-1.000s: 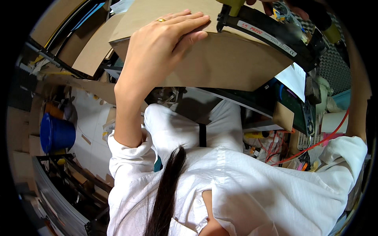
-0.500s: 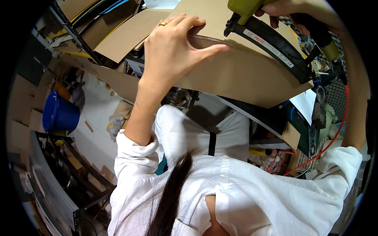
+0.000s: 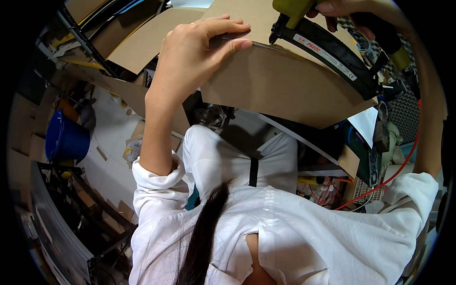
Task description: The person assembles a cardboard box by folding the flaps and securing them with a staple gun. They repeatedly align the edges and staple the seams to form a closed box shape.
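My right hand (image 3: 349, 10) is wrapped round the handle of an olive-and-black air nail gun (image 3: 327, 59), its dark magazine slanting down to the right. The nose of the gun is at the upper edge of a brown board (image 3: 280, 90), which faces me like a front panel. Behind that edge lies a second flat brown board (image 3: 242, 12). My left hand (image 3: 187, 57) pinches the joined edge left of the gun's nose, thumb on the near side and fingers over the top. The gun's nose tip overlaps the edge; whether it touches cannot be told.
A red air hose (image 3: 396, 178) hangs at the right. White paper (image 3: 365, 126) and tools lie below the board's right end. On the floor at left stands a blue bucket (image 3: 67, 137), near a dark metal-framed rack (image 3: 61, 223). More brown sheets (image 3: 147, 40) fill the upper left.
My left hand has slid left along the board's edge, its thumb drawn in closer to the fingers. The nail gun has stayed almost in place.
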The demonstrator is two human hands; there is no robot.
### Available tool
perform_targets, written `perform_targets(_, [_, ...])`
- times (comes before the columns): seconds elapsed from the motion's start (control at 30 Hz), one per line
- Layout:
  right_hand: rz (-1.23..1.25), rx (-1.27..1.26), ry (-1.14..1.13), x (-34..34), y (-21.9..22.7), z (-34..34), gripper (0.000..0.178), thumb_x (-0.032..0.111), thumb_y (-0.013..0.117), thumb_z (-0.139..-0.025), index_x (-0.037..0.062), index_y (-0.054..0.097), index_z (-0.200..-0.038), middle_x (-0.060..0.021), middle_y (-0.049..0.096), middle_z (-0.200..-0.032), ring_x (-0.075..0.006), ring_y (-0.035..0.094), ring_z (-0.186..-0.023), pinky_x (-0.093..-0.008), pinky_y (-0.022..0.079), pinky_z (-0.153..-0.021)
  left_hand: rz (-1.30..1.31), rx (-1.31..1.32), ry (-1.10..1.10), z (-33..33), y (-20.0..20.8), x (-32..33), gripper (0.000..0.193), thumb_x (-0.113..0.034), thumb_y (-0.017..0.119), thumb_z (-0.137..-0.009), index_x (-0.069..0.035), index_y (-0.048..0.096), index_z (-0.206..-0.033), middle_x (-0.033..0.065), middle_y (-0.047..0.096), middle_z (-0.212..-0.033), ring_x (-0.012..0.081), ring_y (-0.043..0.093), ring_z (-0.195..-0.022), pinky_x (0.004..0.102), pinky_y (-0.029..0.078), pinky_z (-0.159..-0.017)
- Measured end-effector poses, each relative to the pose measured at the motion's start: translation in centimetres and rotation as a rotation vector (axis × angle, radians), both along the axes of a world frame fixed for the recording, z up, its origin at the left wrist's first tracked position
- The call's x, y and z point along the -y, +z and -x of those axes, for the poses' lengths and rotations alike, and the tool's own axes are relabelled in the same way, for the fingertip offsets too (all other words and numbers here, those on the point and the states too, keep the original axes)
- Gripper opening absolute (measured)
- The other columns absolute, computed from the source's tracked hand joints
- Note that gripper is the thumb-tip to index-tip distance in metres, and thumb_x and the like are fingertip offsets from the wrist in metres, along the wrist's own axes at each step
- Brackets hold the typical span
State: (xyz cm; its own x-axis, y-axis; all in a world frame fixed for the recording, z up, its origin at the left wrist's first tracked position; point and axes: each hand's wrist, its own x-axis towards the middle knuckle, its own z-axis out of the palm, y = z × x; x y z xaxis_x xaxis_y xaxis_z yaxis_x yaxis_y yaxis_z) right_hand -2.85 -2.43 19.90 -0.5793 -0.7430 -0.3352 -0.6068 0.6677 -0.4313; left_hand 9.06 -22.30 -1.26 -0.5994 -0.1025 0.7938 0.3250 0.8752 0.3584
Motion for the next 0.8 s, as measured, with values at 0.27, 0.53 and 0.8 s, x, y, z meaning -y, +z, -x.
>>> perform_targets(0.27, [-0.004, -0.022, 0.021, 0.3, -0.3, 0.4, 0.036, 0.022, 0.077, -0.088, -0.0075, 0.069, -0.107, -0.0108, 0.072, -0.084, -0.0087, 0.056, -0.048, -0.0218, 0.045, -0.044, 0.101, -0.008, 0.070, -0.8, 0.6, -0.6, 0.028, -0.036, 0.075, -0.087, -0.013, 0.078, -0.103, 0.0058, 0.076, -0.105, 0.0260, 0.069, -0.111, 0.0361, 0.055, -0.084])
perform_targets(0.53, [-0.051, -0.028, -0.135, 2.0, 0.3, -2.6, 0.035, 0.022, 0.078, -0.087, -0.0063, 0.070, -0.105, -0.0094, 0.071, -0.080, -0.0087, 0.055, -0.046, -0.0221, 0.045, -0.043, 0.099, -0.028, 0.091, -0.7, 0.4, -0.7, 0.028, -0.038, 0.075, -0.087, -0.015, 0.078, -0.102, 0.0043, 0.076, -0.104, 0.0245, 0.069, -0.110, 0.0357, 0.056, -0.083])
perform_targets(0.8, [-0.003, -0.089, 0.044, 0.9, -0.2, -0.6, 0.037, 0.022, 0.079, -0.086, -0.0054, 0.069, -0.108, -0.0090, 0.072, -0.084, -0.0079, 0.055, -0.047, -0.0213, 0.045, -0.042, 0.107, -0.046, 0.107, -0.5, 0.3, -0.7, 0.029, -0.040, 0.075, -0.085, -0.016, 0.078, -0.102, 0.0037, 0.076, -0.104, 0.0242, 0.070, -0.108, 0.0355, 0.056, -0.082])
